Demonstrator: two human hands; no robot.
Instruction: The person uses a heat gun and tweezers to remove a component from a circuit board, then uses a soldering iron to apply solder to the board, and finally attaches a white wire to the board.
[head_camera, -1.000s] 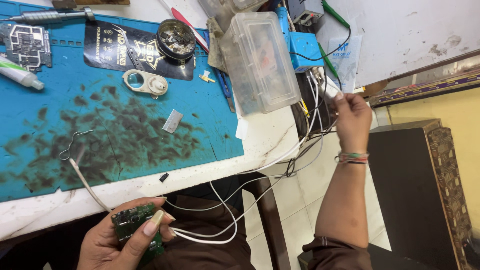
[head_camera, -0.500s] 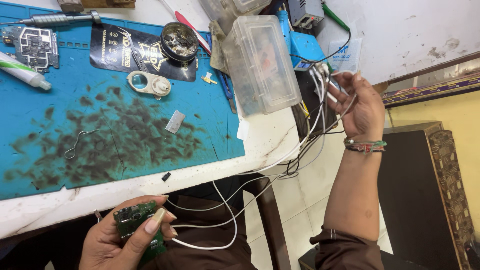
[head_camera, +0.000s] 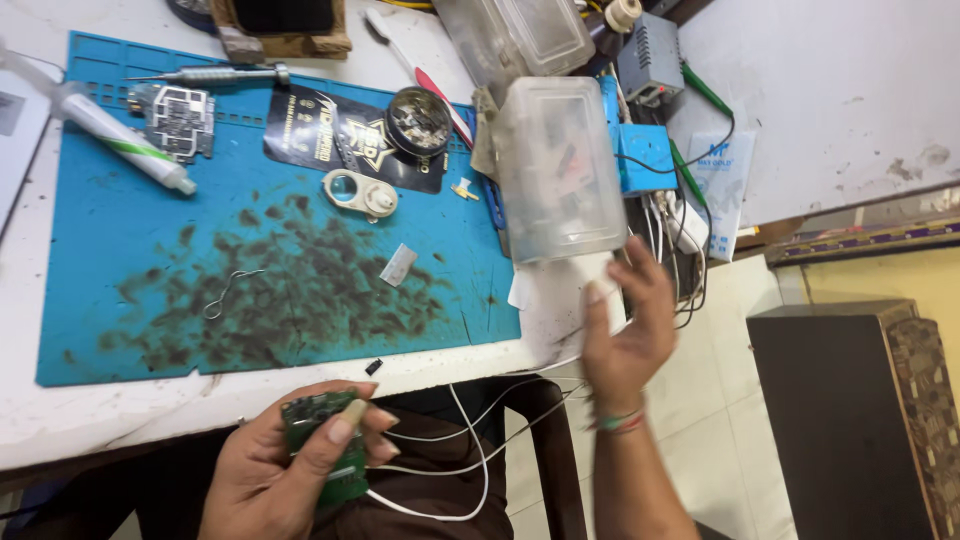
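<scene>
Small green circuit board (head_camera: 322, 447), white wires (head_camera: 470, 462)

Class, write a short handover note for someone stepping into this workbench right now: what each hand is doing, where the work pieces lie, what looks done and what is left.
Left hand: grips the small green circuit board low over the lap, thumb across its face.
Right hand: open, raised at the table edge beside the clear plastic storage box, holding nothing I can make out.
Thin white wires loop from the board up towards the bench edge.
Blue stained work mat carries a white tube, loupe and bent wire.
Done: board in hand, wired.
Left: cannot tell; wires hang loose.
</scene>
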